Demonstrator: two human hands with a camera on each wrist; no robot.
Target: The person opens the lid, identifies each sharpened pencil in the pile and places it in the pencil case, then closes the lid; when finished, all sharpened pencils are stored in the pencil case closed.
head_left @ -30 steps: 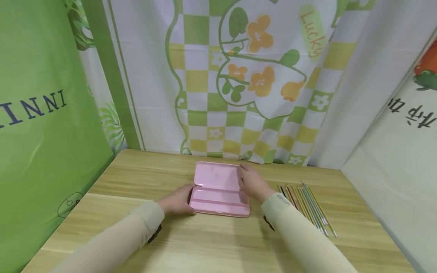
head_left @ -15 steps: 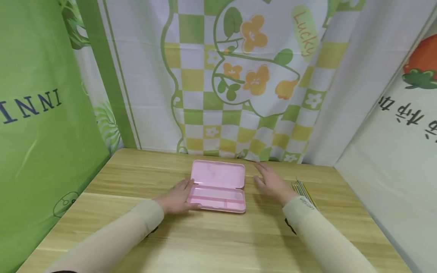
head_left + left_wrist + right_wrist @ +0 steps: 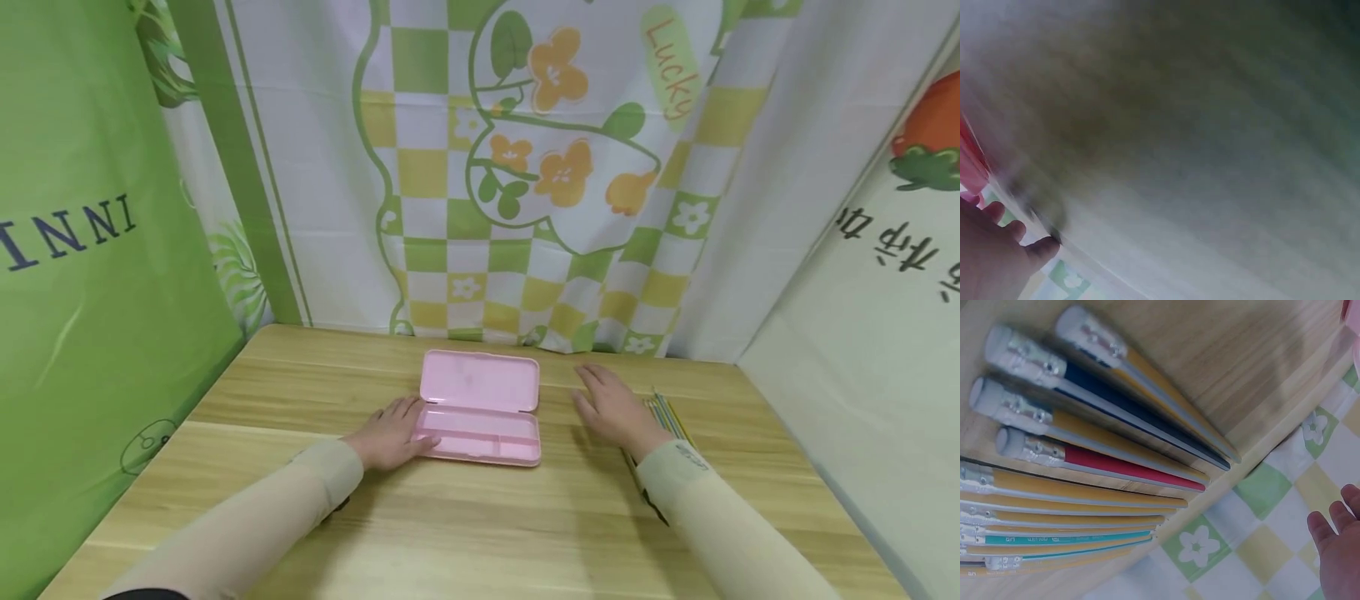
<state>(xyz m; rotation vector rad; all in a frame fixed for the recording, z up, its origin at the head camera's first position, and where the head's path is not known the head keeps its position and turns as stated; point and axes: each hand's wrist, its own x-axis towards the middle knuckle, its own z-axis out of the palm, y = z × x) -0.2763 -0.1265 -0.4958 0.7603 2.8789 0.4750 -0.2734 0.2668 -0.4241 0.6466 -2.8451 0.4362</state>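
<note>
A pink pencil case [image 3: 480, 381] lies on the table with its lid laid back and its divided tray bare. My left hand [image 3: 386, 437] rests at its left end, thumb over the front left corner, fingers extended along the side. To the right of the case, my right hand [image 3: 615, 412] hovers over the table with loosely extended fingers and nothing in them. Pencils [image 3: 669, 418] lie beyond it, partly hidden by the hand and sleeve. Up close in the right wrist view, several eraser-tipped pencils fan out, among them a dark blue pencil [image 3: 1141, 419] and a red pencil [image 3: 1129, 469].
The wooden table [image 3: 480, 533] carries the case and pencils. A checked curtain [image 3: 480, 208] hangs behind its back edge. Green cloth [image 3: 97, 333] stands along the left side, and a white printed sheet [image 3: 862, 375] along the right.
My right hand has let go of the lid's right edge and moved right, towards the pencils. The left hand has stayed at the case's left end.
</note>
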